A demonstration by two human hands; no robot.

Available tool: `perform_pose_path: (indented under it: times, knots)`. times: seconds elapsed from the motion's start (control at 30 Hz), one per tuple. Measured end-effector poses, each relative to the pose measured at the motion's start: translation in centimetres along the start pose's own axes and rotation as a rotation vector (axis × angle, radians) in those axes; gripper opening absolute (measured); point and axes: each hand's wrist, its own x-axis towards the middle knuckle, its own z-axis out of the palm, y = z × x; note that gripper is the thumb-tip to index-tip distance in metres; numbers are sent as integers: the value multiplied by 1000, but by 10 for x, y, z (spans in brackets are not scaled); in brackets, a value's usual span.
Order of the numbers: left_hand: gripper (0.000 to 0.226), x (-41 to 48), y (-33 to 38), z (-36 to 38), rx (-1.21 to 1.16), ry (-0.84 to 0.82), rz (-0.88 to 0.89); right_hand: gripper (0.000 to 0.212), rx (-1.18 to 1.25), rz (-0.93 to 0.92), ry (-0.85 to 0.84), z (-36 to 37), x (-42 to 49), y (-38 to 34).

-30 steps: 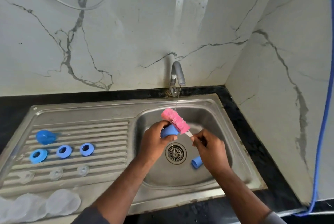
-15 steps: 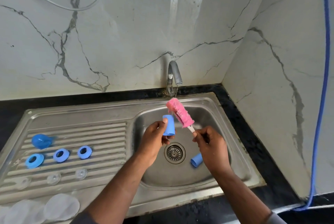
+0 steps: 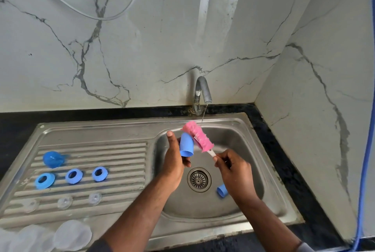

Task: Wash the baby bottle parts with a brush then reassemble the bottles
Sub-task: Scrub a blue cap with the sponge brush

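**Cap scrub over the basin, wash stage not finished**

The sink [image 3: 121,127] filled most of my feed, with the basin on the right and the ribbed drainboard [image 3: 121,150] on the left. The tap [image 3: 200,91] at the back let a thin trickle fall just behind the brush head. My read was that the work was held over the basin so runoff went to the drain [image 3: 199,179].

The clear bottles [image 3: 73,235] lay at the drainboard's near left corner, too blurred to count.

The left hand [image 3: 173,162] held a blue cap [image 3: 186,145] above the basin, open end tilted down. Its fingers wrapped the far side, mostly hidden, and the thumb [image 3: 170,135] stuck straight up, off the cap. That probably left the outer wall free for the bristles.

The right hand [image 3: 233,172] pinched the white handle of the pink brush [image 3: 197,137] low down, fingers curled close together. The head lay against the cap's upper side, outside it as far as I could tell.

A second cap [image 3: 221,190] lay on its side on the basin floor, just beside the right wrist. I couldn't tell whether it was washed or waiting.

On the drainboard sat a blue dome [image 3: 53,159], then a row of three blue rings [image 3: 74,176], then a row of three clear teats [image 3: 65,202]. They were sorted by type, which I took as staging. Reassembly had not started.
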Motion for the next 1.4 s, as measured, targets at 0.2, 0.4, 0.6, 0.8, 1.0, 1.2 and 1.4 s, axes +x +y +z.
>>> perform_pose_path:
  times: [0.2, 0.4, 0.6, 0.8, 1.0, 1.2, 1.4]
  knots:
    - [90, 2, -4, -7, 77, -40, 0, 20, -23, -28, -15, 5, -1, 3]
    - [75, -3, -2, -6, 166, 1, 41, 22, -67, -69, -25, 4, -4, 3]
    - [76, -1, -5, -8, 187, 26, 49, 18, -114, -120, -43, 7, -8, -1]
    - [73, 2, -11, -7, 185, 20, 15, 20, -175, -184, -19, 11, -9, -3]
    - [102, 3, -16, -7, 239, -35, -57, 21, -179, -176, -18, 10, -5, -2]
    - [98, 4, -16, -2, 180, -81, -107, 19, -159, -101, -5, -1, 1, 3]
    - [86, 4, -14, 6, -168, -134, -205, 18, -92, -13, -2, -11, 11, 10]
